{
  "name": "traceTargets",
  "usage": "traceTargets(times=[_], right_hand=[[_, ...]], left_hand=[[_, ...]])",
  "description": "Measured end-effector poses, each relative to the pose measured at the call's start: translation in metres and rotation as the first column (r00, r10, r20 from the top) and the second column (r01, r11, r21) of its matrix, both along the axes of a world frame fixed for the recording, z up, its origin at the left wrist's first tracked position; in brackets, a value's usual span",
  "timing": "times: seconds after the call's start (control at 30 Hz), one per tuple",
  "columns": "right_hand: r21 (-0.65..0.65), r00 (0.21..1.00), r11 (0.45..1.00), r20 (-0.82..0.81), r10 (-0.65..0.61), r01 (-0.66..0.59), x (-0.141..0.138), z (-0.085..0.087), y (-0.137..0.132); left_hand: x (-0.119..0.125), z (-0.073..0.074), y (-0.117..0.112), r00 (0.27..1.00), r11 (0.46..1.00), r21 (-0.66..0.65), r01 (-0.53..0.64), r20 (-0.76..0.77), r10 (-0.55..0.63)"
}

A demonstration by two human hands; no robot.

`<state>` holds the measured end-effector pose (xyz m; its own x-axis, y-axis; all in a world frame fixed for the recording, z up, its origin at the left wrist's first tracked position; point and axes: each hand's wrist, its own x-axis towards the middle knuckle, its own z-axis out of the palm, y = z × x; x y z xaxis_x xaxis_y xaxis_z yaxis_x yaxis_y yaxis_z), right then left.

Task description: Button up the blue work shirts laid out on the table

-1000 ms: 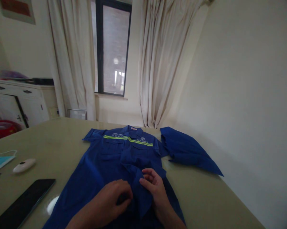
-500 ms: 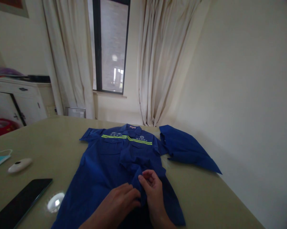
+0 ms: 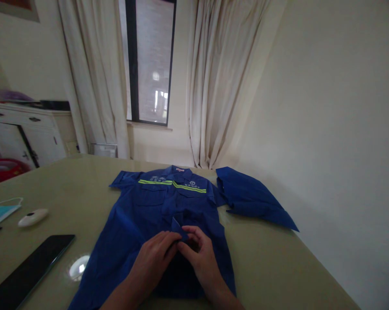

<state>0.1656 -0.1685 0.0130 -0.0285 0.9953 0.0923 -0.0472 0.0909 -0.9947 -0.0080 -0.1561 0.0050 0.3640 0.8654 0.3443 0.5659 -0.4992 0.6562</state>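
A blue short-sleeved work shirt [image 3: 123,232] lies front up on the table, collar at the far end, with a yellow-green stripe and white print across the chest. Both hands meet over its front placket, below the chest pockets. My left hand [image 3: 157,254] pinches the placket edge, which stands up in a small fold. From the other side my right hand [image 3: 199,252] grips the same edge between thumb and fingers. The fingertips nearly touch, and any button between them is hidden.
Right of the shirt lies a folded blue garment [image 3: 252,200], touching its sleeve. A black phone [image 3: 31,269], a white oval object [image 3: 33,218] and a light-blue face mask [image 3: 2,212] lie on the left of the table [image 3: 74,185]. A wall rises along the right.
My hands have drawn together and moved slightly away from me and left, pulling the placket edge up into a fold. The shirt's lower right side has shifted inward.
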Motion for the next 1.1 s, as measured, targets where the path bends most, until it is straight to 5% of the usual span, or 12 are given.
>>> traceTargets(times=[0.17, 0.33, 0.67, 0.87, 1.1], right_hand=[[-0.003, 0.994, 0.996, -0.058, -0.092, 0.092, -0.001, -0.01, 0.005], [0.062, 0.982, 0.981, 0.036, -0.188, 0.185, 0.005, -0.014, 0.007], [0.082, 0.992, 0.995, 0.113, -0.057, 0.048, 0.008, 0.0, 0.005], [0.163, 0.946, 0.985, 0.307, -0.106, 0.057, 0.013, 0.003, 0.003], [0.31, 0.887, 0.948, 0.455, -0.083, -0.071, 0.015, 0.013, 0.0]], left_hand=[[0.002, 0.011, 0.001, 0.991, 0.973, -0.231, 0.005, 0.132, 0.026], [-0.009, 0.029, 0.002, 0.963, 0.933, -0.331, 0.138, 0.267, -0.048], [-0.012, 0.032, 0.004, 0.971, 0.981, -0.146, 0.132, 0.218, -0.098], [-0.011, 0.031, 0.0, 0.972, 0.978, -0.189, 0.087, 0.229, -0.042], [-0.01, 0.022, 0.002, 0.986, 0.983, -0.174, 0.055, 0.165, -0.026]])
